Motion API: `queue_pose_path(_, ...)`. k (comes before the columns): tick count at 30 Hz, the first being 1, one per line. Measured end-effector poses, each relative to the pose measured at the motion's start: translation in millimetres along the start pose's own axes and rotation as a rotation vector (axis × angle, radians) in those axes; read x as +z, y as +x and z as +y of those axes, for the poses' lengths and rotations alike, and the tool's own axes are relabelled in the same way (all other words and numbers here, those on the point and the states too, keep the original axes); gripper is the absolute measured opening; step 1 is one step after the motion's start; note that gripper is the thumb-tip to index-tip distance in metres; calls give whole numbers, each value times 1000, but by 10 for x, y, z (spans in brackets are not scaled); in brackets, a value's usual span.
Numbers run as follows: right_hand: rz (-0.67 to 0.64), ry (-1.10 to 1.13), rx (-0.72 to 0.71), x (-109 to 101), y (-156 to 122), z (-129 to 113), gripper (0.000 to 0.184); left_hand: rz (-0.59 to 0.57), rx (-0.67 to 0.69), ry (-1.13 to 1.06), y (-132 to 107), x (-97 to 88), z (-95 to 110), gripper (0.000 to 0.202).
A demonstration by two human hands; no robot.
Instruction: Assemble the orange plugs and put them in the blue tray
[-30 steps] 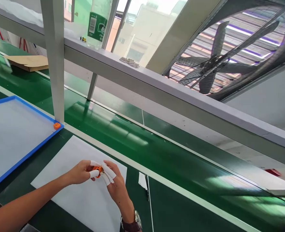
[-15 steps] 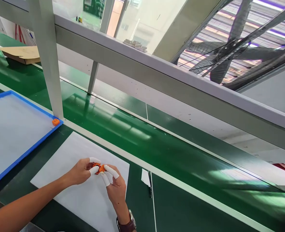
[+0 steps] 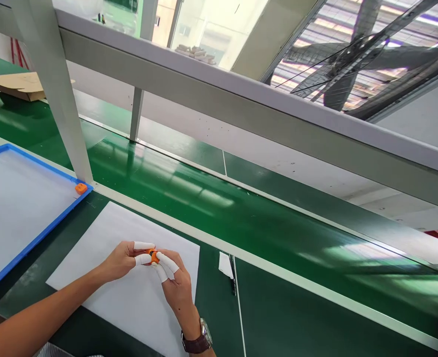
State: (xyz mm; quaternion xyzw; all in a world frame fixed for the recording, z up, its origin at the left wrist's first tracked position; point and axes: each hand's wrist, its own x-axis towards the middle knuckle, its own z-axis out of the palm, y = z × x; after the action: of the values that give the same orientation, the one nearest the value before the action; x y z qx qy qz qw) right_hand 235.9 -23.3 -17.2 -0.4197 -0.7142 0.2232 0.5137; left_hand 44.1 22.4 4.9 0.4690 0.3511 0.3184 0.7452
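My left hand (image 3: 122,260) and my right hand (image 3: 176,282) meet above a white sheet (image 3: 130,292) on the green bench. Both wear white finger cots on the fingertips. Together they pinch a small orange part (image 3: 152,256) between thumbs and forefingers; most of it is hidden by the fingers. A watch (image 3: 198,339) sits on my right wrist. A second small orange part (image 3: 81,188) lies at the corner of the blue-framed white tray (image 3: 36,237) to the left.
A green conveyor belt (image 3: 211,208) runs past the sheet. A grey upright post (image 3: 55,94) stands by the tray corner, with a grey shelf rail (image 3: 241,114) overhead. A small white scrap (image 3: 225,264) lies right of the sheet. Cardboard (image 3: 16,84) rests far left.
The view has tilted down and shifted slightly. My fingers have closed tighter round the orange part, and the hands stay over the white sheet.
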Motion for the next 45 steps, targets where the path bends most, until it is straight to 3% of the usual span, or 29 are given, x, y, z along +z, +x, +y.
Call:
queue_pose_path(5, -54, 57, 107, 21, -6, -5, 38, -16, 20, 151, 6, -12, -104, 38)
queue_pose_path(10, -156, 449, 578, -65, 13, 39, 35, -21, -8, 185, -6, -6, -105, 40)
queue_pose_path(13, -172, 555, 697, -70, 28, 41, 34, -68, 8, 204, -13, -2, -94, 40)
queue_pose_path(19, -115, 511, 642, 14, 12, 41, 36, -38, 14, 224, -9, 32, -130, 37)
queue_pose_path(25, -198, 555, 620, -100, 4, 112, 44, 43, 5, 241, 13, 89, -139, 31)
queue_pose_path(31, -76, 182, 560, -139, -33, 228, 34, 50, -59, 219, 79, -7, -115, 35)
queue_pose_path(36, -142, 47, 412, -99, -26, 268, 30, 6, -57, 119, 81, -50, -60, 38)
queue_pose_path(39, -145, -13, 312, -85, -35, 288, 34, -14, -44, 58, 64, -43, -73, 50)
queue_pose_path(42, -137, -54, 225, -64, -55, 322, 35, 102, 8, 76, 50, -33, -95, 55)
queue_pose_path(45, -125, -83, 169, -40, -72, 353, 35, 229, 86, 151, -11, -103, 27, 51)
